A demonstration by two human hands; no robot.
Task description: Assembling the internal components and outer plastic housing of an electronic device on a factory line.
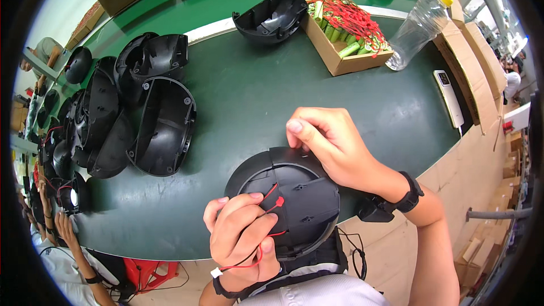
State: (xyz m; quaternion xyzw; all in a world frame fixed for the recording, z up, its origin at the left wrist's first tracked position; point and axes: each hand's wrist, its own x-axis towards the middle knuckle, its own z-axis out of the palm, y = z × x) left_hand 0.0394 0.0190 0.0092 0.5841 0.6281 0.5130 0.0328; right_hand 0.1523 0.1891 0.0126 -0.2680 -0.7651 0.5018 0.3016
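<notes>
A round black plastic housing point(303, 192) is at the table's near edge, in front of my body. Red leads come out of its face, one with a small red blob on it. My left hand point(243, 235) is closed around thin red and black wires at the housing's lower left, and a white connector point(216, 272) dangles below the fingers. At the upper right rim, my right hand point(337, 150) is curled with thumb and fingers drawn together. Whatever lies between those fingertips is hidden.
Black half-shells point(164, 127) are piled at the left, and another shell point(271, 17) sits at the back. A cardboard box point(345, 65) holds green cylinders with red wires. Beside it leans a clear bottle point(419, 31). A white device point(449, 99) lies at right. Co-workers' hands point(67, 232) show at left.
</notes>
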